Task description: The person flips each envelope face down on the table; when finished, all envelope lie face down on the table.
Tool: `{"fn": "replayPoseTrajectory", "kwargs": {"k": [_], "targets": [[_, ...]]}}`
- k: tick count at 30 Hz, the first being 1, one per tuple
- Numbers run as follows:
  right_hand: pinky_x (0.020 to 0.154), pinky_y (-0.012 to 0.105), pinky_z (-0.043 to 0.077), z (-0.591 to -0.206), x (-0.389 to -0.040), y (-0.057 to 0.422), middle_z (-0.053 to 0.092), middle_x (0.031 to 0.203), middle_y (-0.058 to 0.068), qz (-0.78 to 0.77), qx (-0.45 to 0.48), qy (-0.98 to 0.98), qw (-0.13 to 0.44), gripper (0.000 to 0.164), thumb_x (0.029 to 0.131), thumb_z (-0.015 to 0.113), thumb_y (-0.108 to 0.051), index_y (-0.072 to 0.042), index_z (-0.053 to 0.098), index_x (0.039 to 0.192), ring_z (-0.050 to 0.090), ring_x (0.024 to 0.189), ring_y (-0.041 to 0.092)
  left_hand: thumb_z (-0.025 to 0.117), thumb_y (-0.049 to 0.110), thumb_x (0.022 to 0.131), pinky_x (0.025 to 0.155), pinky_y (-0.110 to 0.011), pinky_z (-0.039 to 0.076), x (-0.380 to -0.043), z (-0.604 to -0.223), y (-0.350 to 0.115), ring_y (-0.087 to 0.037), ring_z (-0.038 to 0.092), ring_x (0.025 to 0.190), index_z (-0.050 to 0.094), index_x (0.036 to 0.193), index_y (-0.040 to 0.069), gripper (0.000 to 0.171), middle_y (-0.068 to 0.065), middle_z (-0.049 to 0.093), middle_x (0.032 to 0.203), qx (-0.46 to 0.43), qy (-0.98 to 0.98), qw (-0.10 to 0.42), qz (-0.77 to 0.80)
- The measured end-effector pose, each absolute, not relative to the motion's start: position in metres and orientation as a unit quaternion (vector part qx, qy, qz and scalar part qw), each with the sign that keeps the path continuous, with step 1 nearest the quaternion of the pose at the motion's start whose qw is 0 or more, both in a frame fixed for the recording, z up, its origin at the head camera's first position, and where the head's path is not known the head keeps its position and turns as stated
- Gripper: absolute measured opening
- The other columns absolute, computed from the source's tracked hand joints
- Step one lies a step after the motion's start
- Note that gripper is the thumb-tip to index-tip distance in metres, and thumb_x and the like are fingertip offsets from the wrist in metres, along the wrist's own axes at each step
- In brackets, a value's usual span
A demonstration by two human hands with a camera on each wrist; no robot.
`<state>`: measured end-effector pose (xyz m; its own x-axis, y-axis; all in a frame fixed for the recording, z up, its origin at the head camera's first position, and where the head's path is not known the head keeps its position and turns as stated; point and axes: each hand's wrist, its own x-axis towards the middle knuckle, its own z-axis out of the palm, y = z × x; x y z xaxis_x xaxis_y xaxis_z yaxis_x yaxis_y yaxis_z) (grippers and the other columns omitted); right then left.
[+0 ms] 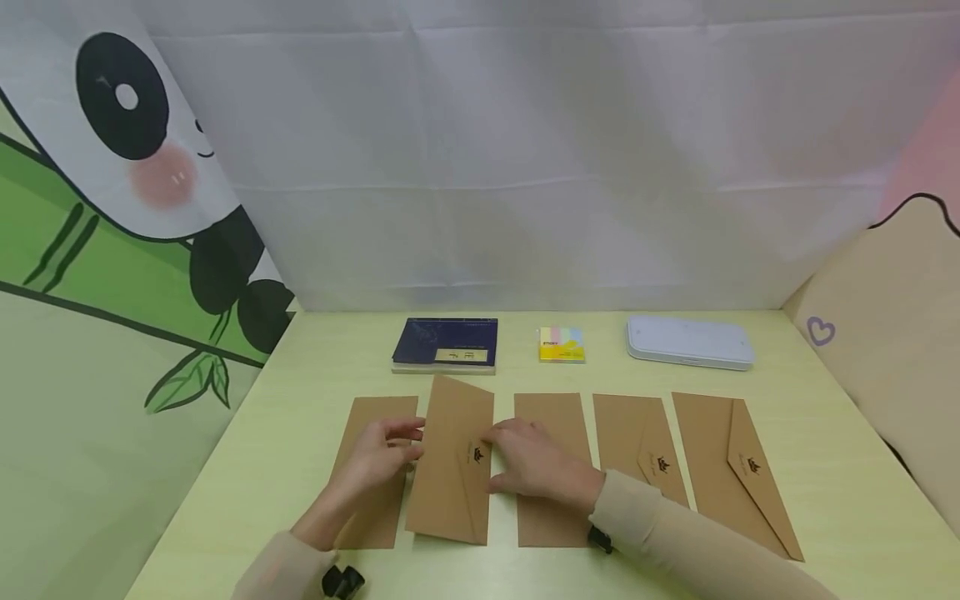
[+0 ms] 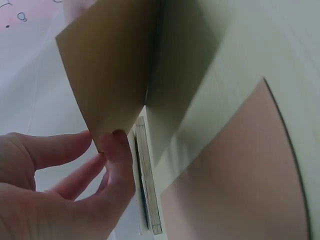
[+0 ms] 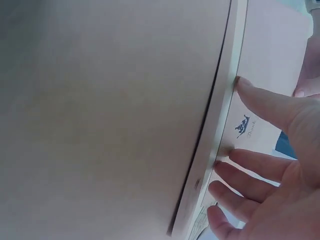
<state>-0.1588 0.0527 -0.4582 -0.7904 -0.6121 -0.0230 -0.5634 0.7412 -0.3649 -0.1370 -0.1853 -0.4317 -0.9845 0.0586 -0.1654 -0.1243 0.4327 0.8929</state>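
Envelopes of brown paper lie in a row on the pale green table (image 1: 825, 467), and nothing shows whether any holds a letter. The second envelope (image 1: 453, 467) from the left is raised off the surface between both hands: the left hand (image 1: 378, 462) pinches its left edge between thumb and fingers, while the right hand (image 1: 536, 467) rests with straight fingers against its right edge, near the small crown mark on the flap. Beyond the row lie a dark blue notebook (image 1: 445, 343), a pad of sticky notes (image 1: 561, 343) and a closed white case (image 1: 690, 342), its contents hidden. A grey cloth (image 1: 487, 150) hangs behind; a panda panel (image 1: 112, 208) stands on the left.
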Motion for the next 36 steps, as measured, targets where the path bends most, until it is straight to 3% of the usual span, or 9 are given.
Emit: {"fn": "replayPoseTrajectory", "kwargs": {"k": [7,13,21,26,36], "targets": [[0.094,0.046,0.036,-0.458,-0.16,0.051,0.059,0.124,0.002,-0.215,-0.313,0.922,0.075,0.074,0.077,0.075,-0.049,-0.01,0.053,0.135,0.052,0.114,0.02,0.052,-0.006,0.093,0.076,-0.044,0.052,-0.133,-0.431,-0.179,-0.029,0.065,0.088,0.048,0.134,-0.008,0.041,-0.024,0.062,0.11,-0.005,0.752,0.119,0.648],[0.092,0.041,0.039,-0.46,-0.16,0.05,0.06,0.123,0.0,-0.269,-0.313,0.908,0.072,0.071,0.084,0.067,-0.052,-0.011,0.048,0.139,0.055,0.11,0.015,0.049,-0.002,0.095,0.079,-0.041,0.051,-0.129,-0.43,-0.171,-0.028,0.063,0.095,0.041,0.14,-0.003,0.046,-0.024,0.059,0.118,0.002,0.692,0.149,0.707],[0.08,0.029,0.049,-0.455,-0.155,0.048,0.047,0.14,0.001,-0.425,-0.285,0.845,0.155,0.08,0.086,0.059,-0.058,-0.018,0.03,0.15,0.059,0.108,0.015,0.048,0.009,0.099,0.086,-0.042,0.048,-0.127,-0.437,-0.166,-0.031,0.057,0.108,0.028,0.148,0.001,0.054,-0.029,0.045,0.133,0.057,0.654,0.211,0.724],[0.077,0.028,0.05,-0.455,-0.152,0.048,0.046,0.14,0.005,-0.499,-0.267,0.803,0.186,0.076,0.088,0.062,-0.05,-0.024,0.028,0.151,0.062,0.102,0.011,0.051,0.016,0.099,0.086,-0.044,0.047,-0.127,-0.443,-0.162,-0.029,0.059,0.104,0.028,0.148,0.002,0.056,-0.03,0.045,0.132,0.068,0.645,0.231,0.725],[0.086,0.032,0.048,-0.451,-0.147,0.053,0.042,0.144,0.013,-0.588,-0.264,0.735,0.212,0.07,0.092,0.063,-0.036,-0.025,0.026,0.151,0.062,0.103,0.011,0.057,0.025,0.097,0.09,-0.048,0.044,-0.127,-0.45,-0.155,-0.027,0.057,0.106,0.027,0.15,0.005,0.063,-0.03,0.04,0.137,0.066,0.664,0.233,0.707]]}}
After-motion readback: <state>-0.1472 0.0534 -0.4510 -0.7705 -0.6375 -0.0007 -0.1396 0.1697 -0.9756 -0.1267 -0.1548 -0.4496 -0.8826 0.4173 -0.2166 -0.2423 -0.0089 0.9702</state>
